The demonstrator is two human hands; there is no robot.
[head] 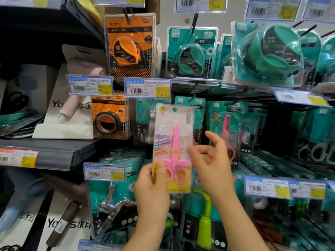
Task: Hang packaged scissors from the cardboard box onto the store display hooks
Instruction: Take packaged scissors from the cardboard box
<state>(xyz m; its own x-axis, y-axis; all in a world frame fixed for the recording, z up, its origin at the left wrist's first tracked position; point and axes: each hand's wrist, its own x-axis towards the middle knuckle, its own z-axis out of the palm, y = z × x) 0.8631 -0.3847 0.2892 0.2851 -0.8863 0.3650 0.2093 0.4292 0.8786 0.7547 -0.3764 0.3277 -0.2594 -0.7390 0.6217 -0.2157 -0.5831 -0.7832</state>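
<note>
A blister pack of pink scissors [174,140] stands upright in front of the display. My left hand [151,185] grips its lower left edge, thumb across the front. My right hand [210,160] is at the pack's right edge with loosely curled fingers, index raised; whether it touches the pack is unclear. The pack's hang hole [175,109] sits just below the 14.50 price tag [147,87]. Another pack of pink scissors [226,131] hangs on a hook to the right. The cardboard box is out of view.
Orange tape measures [129,46] and teal tape measures [190,53] hang above. Orange tape rolls [109,118] hang at left beside a grey shelf [54,153] with boxed goods. Black hooks [194,22] stick out toward me. Teal packs and a green hose [204,223] hang below.
</note>
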